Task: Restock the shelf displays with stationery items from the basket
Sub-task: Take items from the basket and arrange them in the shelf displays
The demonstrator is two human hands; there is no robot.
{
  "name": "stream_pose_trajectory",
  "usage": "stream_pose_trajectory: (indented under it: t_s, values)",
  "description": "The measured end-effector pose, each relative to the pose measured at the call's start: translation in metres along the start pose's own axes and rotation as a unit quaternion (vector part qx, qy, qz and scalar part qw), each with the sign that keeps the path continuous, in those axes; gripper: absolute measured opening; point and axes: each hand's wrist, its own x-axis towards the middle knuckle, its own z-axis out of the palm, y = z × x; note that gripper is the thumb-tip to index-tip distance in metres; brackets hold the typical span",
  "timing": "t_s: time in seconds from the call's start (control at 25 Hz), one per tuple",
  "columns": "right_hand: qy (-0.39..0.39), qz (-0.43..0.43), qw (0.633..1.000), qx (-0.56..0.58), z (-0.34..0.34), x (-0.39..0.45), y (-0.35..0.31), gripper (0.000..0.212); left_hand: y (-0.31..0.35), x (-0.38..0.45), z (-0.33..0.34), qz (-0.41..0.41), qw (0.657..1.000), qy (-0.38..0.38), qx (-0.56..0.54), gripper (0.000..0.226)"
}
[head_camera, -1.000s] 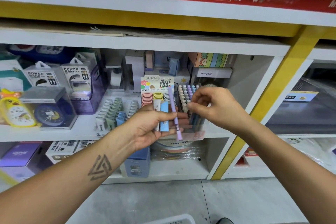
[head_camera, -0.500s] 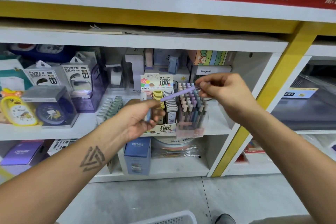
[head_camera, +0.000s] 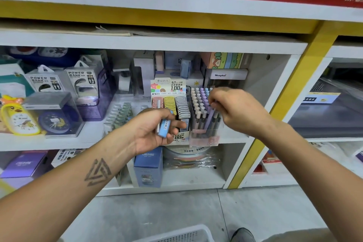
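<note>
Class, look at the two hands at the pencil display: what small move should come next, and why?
Probably the right hand should push the purple pencil down into the clear pencil holder and let go: its tip sits among the standing pencils while the fingers pinch its top. The left hand holds more items, including a blue lead case, to place.

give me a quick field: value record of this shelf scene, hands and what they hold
left hand: left hand grips a blue lead case plus a pale case beside it
right hand: right hand pinches a purple pencil, its lower end among the others in the pencil holder
pencil holder: clear, on the middle shelf, rows of pastel pencils upright
lead display: lead display stands just left of the holder
basket: white basket on the floor, bottom edge, contents not visible
</note>
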Motion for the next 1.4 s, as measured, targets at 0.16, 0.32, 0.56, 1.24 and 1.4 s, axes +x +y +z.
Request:
stream_pose_trajectory:
  t_s: [0.16,0.32,0.56,1.24,1.4]
  values:
    - [-0.05,-0.012,0.998,-0.019,0.015,-0.001,-0.004,0.007,-0.004,0.003,-0.004,-0.002,1.0,-0.011,-0.029,0.023]
    - [-0.048,0.024,0.999,-0.009,0.015,0.0,-0.004,0.004,-0.005,0.006,-0.006,0.013,1.0,-0.014,0.005,0.021]
    - [-0.051,0.071,0.996,0.004,0.003,0.003,0.005,0.005,-0.004,0.004,-0.005,0.004,0.999,-0.027,-0.035,0.025]
    - [-0.044,0.045,0.997,-0.035,-0.001,0.002,0.01,0.025,-0.006,0.007,-0.003,0.016,0.999,0.01,-0.051,0.038]
    - [-0.054,0.014,0.997,-0.052,0.006,0.002,0.009,0.02,-0.008,0.007,-0.003,0.021,0.998,0.014,-0.05,0.032]
